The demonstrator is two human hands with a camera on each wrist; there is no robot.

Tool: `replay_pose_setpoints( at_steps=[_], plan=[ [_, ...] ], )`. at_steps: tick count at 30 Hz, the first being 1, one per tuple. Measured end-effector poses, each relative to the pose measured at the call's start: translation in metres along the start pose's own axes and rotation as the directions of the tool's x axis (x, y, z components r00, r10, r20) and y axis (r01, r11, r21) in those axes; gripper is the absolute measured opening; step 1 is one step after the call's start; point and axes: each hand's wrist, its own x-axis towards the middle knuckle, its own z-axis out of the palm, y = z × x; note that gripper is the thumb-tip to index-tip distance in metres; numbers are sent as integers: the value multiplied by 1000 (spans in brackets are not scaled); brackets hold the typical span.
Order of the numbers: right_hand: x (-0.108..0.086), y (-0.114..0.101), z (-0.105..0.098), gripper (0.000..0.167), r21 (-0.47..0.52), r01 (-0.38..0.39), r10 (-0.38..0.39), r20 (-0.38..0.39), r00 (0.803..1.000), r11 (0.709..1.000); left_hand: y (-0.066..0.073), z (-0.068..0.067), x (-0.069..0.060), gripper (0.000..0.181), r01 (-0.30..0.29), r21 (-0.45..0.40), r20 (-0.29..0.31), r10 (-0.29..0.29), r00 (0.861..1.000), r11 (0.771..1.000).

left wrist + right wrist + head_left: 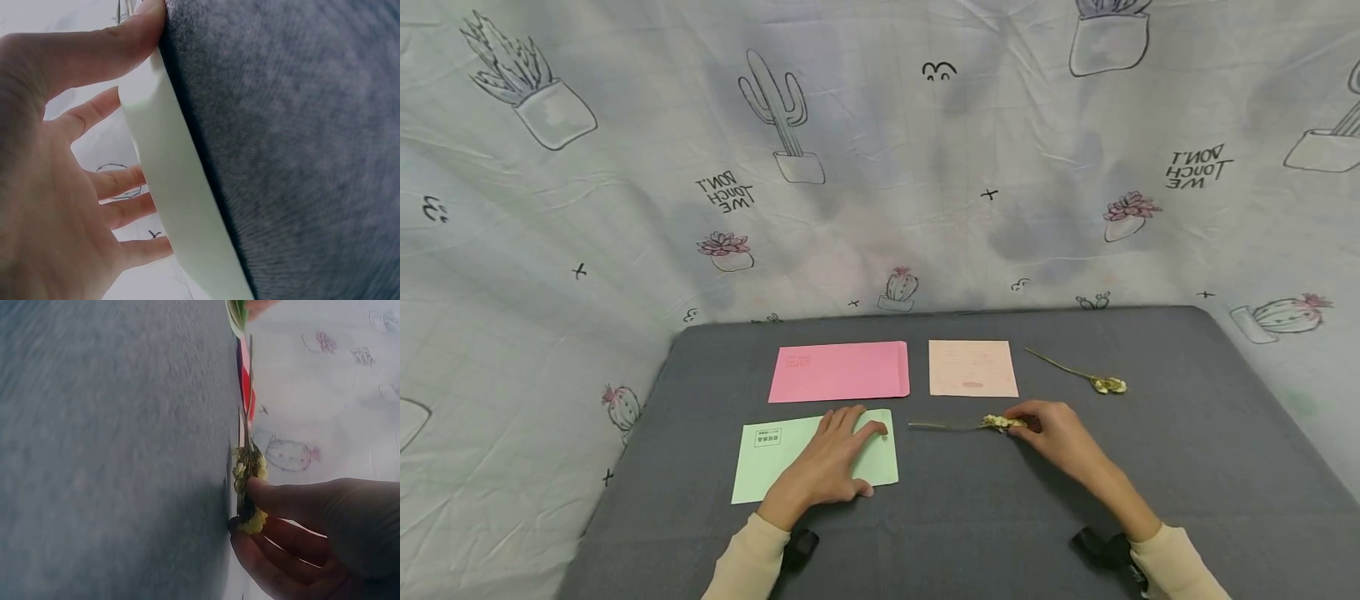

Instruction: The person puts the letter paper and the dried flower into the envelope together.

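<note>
My left hand (827,462) rests with spread, fairly straight fingers on a light green envelope (775,457), which lies flat on the grey tabletop. In the left wrist view the fingertips touch the green envelope (172,169) and the thumb is at its edge. My right hand (1063,437) pinches the pale yellow head of a dried flower (996,422) between thumb and fingers. The stem points left toward the envelope's right end. In the right wrist view the flower head (242,472) sits at the fingertips, close above the table; its stem extends away.
A pink envelope (842,372) lies behind the green one. To its right are a peach-coloured envelope or card (972,368) and a second dried flower (1107,384). A white cloth (880,208) printed with cacti hangs behind the grey table (970,517).
</note>
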Motion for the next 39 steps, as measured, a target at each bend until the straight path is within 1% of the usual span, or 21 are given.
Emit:
replay_pose_setpoints(
  at_steps=[4, 10, 15, 27, 33, 39],
  plan=[
    [4, -5, 5, 17, 5, 19, -19, 30, 999, 1000, -1, 0, -1, 78, 0, 3, 0, 0, 1000, 1000],
    [13, -16, 11, 18, 22, 68, -70, 69, 995, 997, -2, 0, -1, 78, 0, 28, -10, 1, 1000, 1000],
    [20, -22, 17, 18, 23, 93, -95, 96, 991, 995, -2, 1, -2, 78, 3, 5, 0, -3, 1000, 1000],
    [25, -28, 25, 18, 5, 116, -116, 82, 990, 993, -1, 0, 0, 79, -1, 4, 6, 1, 1000, 1000],
    [30, -31, 28, 15, 8, 140, -140, 93, 986, 990, -1, 1, 1, 78, 1, -3, 6, -1, 1000, 1000],
    [32, -39, 33, 16, 30, 135, -137, 83, 987, 990, -1, 2, 0, 78, 4, -6, 8, -4, 1000, 1000]
  ],
)
